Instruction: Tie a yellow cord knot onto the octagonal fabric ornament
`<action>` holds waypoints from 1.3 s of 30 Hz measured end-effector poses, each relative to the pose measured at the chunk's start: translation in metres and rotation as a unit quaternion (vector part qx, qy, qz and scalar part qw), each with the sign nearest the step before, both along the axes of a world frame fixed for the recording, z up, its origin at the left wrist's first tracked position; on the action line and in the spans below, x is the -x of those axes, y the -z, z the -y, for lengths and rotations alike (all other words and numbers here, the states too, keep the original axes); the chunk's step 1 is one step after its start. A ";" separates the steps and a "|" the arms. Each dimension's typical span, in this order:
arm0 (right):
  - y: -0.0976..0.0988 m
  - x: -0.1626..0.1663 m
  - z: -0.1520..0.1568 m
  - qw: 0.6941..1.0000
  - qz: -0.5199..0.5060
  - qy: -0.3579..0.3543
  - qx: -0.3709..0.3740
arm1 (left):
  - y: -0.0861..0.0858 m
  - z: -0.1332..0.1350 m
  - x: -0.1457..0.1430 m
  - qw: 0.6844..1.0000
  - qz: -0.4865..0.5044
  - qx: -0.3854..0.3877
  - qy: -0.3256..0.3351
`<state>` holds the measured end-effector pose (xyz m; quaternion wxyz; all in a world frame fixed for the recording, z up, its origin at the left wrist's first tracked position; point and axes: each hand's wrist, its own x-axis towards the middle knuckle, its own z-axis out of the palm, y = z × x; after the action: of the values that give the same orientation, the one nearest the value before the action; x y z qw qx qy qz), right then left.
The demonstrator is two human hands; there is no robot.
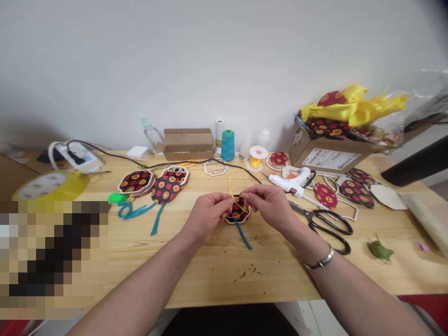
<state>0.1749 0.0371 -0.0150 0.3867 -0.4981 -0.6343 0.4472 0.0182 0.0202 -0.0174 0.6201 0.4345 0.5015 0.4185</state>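
Observation:
A small octagonal wooden-framed piece with dark flowered fabric [239, 215] lies on the table between my hands. A teal ribbon [242, 234] trails from it toward me. Above it, my left hand [212, 208] pinches a thin yellow cord [231, 186] with thumb and forefinger. My right hand [265, 203] is closed too, its fingertips pinching the cord at the right side of the piece. Loops of the cord cross the fabric. The fingertips partly cover the piece's upper edge.
Black-handled scissors [327, 224] and a white glue gun [294, 181] lie to the right. Finished-looking fabric pieces [170, 185] sit at left. Behind stand a teal thread cone [227, 145], a yellow cord spool [258, 158] and a filled carton [315, 156]. A black cable [189, 163] crosses the table.

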 end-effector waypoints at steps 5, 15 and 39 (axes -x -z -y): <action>-0.003 0.001 0.006 0.991 0.060 0.059 -0.108 | 0.002 0.000 0.000 1.000 0.000 0.006 -0.017; 0.006 0.012 0.028 0.868 0.295 -0.002 -0.399 | 0.006 -0.002 0.002 0.996 0.084 0.031 -0.008; 0.002 0.011 0.009 0.953 -0.207 -0.079 0.209 | -0.002 0.001 -0.003 0.999 -0.038 -0.009 0.003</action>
<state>0.1636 0.0285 -0.0172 0.3600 -0.4126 -0.4703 0.6921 0.0213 0.0192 -0.0153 0.5977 0.4574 0.5195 0.4046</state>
